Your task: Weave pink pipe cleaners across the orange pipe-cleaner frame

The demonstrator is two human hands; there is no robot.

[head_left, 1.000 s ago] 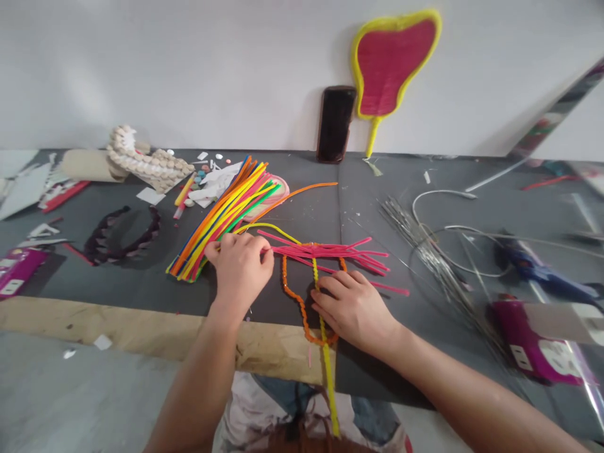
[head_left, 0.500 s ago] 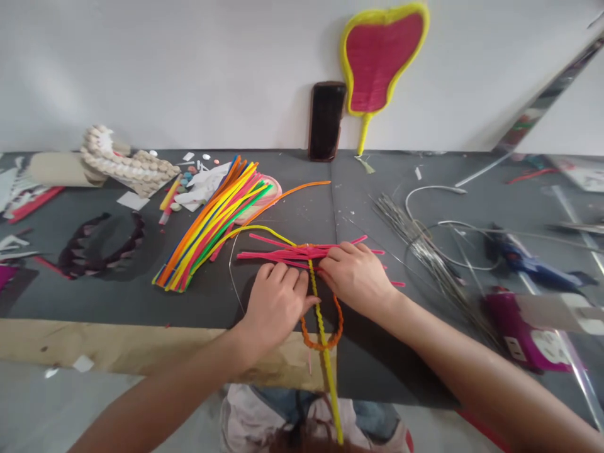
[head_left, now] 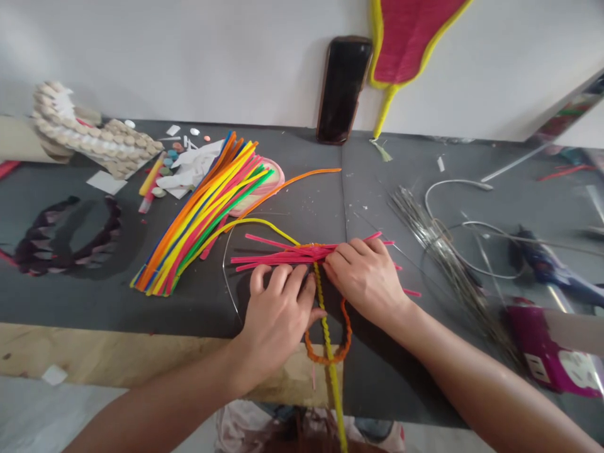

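My left hand (head_left: 278, 314) lies flat, fingers stretched out, pressing on a bunch of pink pipe cleaners (head_left: 278, 253) that lies across the dark mat (head_left: 189, 302). My right hand (head_left: 368, 277) rests on the right part of the same bunch, fingers curled down over it where it crosses a twisted yellow stem (head_left: 328, 340). An orange twisted loop (head_left: 346, 327) curves round that stem, partly under both hands. A thin wire (head_left: 226, 277) arcs left of my left hand.
A fan of many-coloured pipe cleaners (head_left: 202, 214) lies to the left. A phone (head_left: 343, 88) and a pink fan (head_left: 410, 38) lean on the wall. Silver wires (head_left: 438, 251), a glue gun (head_left: 547, 264), a purple packet (head_left: 547, 352), a dark braided band (head_left: 61, 239) and a shell piece (head_left: 85, 132) lie around.
My left hand left the coloured bundle and came right onto the pink bunch. My right hand moved up from the orange loop onto the bunch. The view has moved closer.
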